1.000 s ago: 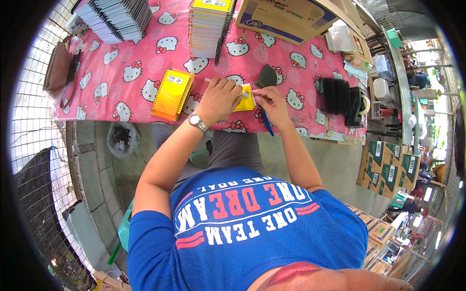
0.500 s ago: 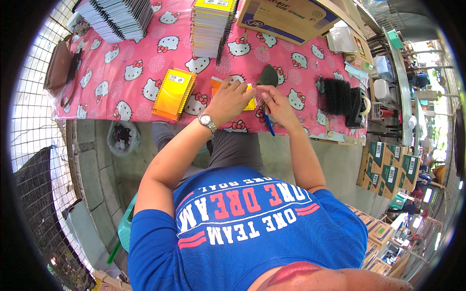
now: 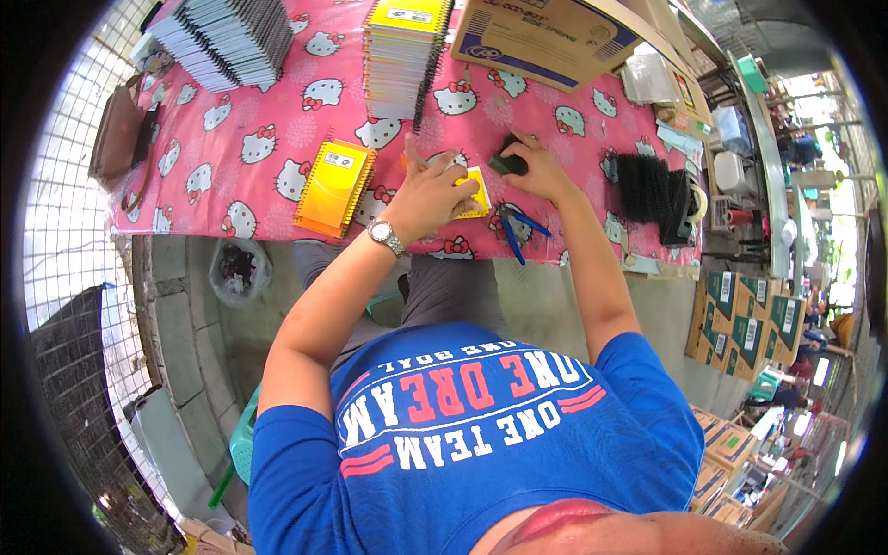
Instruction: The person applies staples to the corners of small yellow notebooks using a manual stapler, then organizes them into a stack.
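Observation:
My left hand [image 3: 430, 194] lies spread over a small yellow spiral notebook [image 3: 476, 192], its fingers apart. The notebook's right part shows past the fingertips, and the rest is hidden under the hand. My right hand [image 3: 539, 173] has its fingers closed on a dark green flat piece [image 3: 508, 157] whose kind I cannot make out. Below the right hand, near the table's front edge, lie blue-handled pliers [image 3: 520, 231], their handles apart. Left of my left hand sits a yellow-orange spiral notebook [image 3: 335, 185], which seems to lie on others.
A pink patterned cloth [image 3: 277, 111] covers the table. Tall stacks of yellow notebooks [image 3: 402, 65] and black-spiral notebooks [image 3: 222, 46] stand at the back, beside a cardboard box [image 3: 541, 42]. On the right are black coils [image 3: 638, 185] and a tape roll [image 3: 699, 205]; a brown bag [image 3: 120, 134] is far left.
My right hand has left the small notebook and the pliers, moved up, and closed on the dark green piece. My left hand has shifted slightly, its fingers more spread. The pliers now lie uncovered.

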`<move>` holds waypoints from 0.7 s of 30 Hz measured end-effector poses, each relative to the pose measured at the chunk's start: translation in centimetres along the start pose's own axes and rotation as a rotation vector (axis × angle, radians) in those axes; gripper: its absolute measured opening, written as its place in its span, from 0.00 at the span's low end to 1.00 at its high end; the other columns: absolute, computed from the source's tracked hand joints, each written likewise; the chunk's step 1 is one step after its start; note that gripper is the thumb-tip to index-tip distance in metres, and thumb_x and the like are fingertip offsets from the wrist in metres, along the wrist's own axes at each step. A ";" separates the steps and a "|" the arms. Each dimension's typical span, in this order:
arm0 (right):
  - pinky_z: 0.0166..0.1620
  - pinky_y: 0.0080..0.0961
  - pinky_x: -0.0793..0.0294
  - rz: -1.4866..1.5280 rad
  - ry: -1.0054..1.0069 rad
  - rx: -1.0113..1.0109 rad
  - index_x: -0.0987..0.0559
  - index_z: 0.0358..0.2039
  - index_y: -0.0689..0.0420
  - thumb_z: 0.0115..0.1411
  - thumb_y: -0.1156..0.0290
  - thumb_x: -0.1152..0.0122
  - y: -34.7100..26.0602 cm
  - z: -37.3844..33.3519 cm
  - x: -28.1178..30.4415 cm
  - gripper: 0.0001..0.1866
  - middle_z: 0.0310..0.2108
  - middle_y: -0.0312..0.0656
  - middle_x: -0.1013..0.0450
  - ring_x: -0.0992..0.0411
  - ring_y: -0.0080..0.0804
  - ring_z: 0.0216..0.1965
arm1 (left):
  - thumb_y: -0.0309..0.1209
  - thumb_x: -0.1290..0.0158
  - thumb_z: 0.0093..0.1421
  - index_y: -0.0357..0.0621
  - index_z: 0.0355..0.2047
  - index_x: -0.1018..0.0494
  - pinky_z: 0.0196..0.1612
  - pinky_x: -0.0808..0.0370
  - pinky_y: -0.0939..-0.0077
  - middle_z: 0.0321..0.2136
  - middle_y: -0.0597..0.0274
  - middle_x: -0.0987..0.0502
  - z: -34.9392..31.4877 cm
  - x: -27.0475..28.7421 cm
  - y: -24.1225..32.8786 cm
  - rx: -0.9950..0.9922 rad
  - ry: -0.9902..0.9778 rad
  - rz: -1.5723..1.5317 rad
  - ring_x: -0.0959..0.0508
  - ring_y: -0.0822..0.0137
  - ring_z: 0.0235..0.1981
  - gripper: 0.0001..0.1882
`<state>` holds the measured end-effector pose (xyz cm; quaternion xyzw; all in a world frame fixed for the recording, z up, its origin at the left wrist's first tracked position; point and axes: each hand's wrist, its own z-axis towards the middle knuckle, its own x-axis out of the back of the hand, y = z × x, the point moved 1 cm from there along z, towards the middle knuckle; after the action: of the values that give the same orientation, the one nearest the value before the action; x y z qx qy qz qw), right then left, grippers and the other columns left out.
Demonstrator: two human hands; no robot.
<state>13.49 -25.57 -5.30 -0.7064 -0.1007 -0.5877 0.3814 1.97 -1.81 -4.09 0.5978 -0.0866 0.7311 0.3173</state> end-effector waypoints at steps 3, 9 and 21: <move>0.62 0.38 0.38 0.485 -0.047 0.000 0.24 0.53 0.53 0.48 0.69 0.35 -3.5 -1.8 1.7 0.28 0.63 0.49 0.37 0.35 0.41 0.61 | 0.54 0.43 0.51 0.58 0.41 0.27 0.59 0.68 0.17 0.44 0.71 0.27 -0.9 0.8 0.0 0.066 0.288 -0.052 0.38 0.59 0.61 0.22; 0.63 0.35 0.41 1.092 -0.190 -0.146 0.22 0.49 0.62 0.51 0.60 0.41 -6.0 -3.7 -0.9 0.26 0.57 0.48 0.32 0.35 0.36 0.59 | 0.56 0.37 0.41 0.58 0.39 0.26 0.57 0.70 0.13 0.47 0.73 0.29 -1.4 -0.1 -1.7 0.087 0.158 -0.002 0.41 0.57 0.63 0.28; 0.56 0.30 0.33 1.303 -0.040 -0.368 0.20 0.40 0.59 0.60 0.67 0.40 -4.9 -4.7 -1.8 0.11 0.60 0.42 0.35 0.34 0.32 0.57 | 0.50 0.34 0.42 0.53 0.33 0.25 0.62 0.56 0.30 0.36 0.71 0.27 0.2 0.3 -2.2 0.046 0.135 -0.035 0.29 0.65 0.50 0.22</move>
<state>6.50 -24.76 -4.83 -0.6868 0.4406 -0.2322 0.5294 3.32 -0.12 -4.34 0.5557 -0.0377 0.7658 0.3215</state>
